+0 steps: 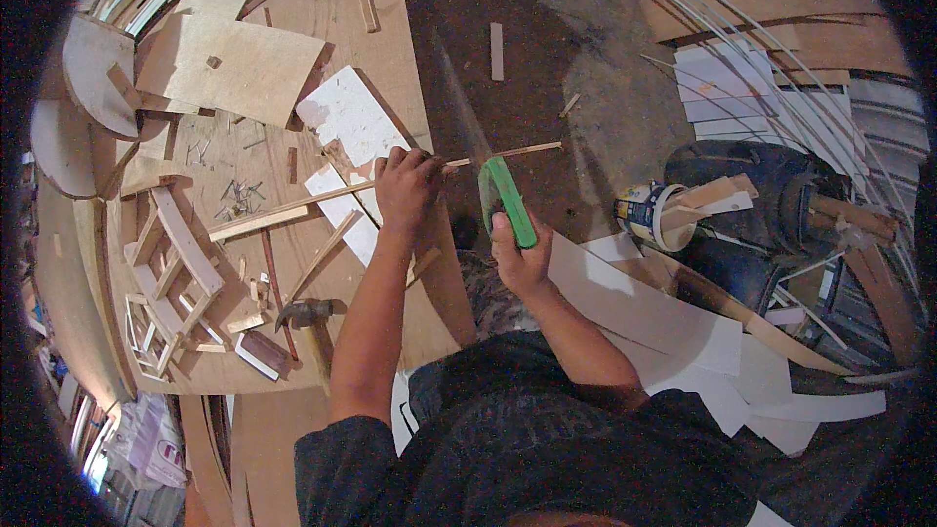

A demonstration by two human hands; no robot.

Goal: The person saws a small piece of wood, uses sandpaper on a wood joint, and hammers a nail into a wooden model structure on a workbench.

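Observation:
My left hand (404, 185) presses down with curled fingers on a long thin wooden strip (326, 194) at the edge of the plywood bench (416, 95). The strip extends beyond that edge to the right. My right hand (517, 254) grips a handsaw (507, 203) by its green handle, its blurred blade reaching up and away, crossing the strip just beyond the bench edge. Beside my left hand lie white board pieces (346, 112). A hammer (317, 317) rests near my left forearm.
Loose nails (241, 200), small wooden frames (185, 254) and plywood offcuts (224, 68) cover the bench's left. To the right stand a bucket with wood scraps (639, 215) and a dark container (742, 176). Long pale strips (771, 59) and boards (683, 322) lie around them.

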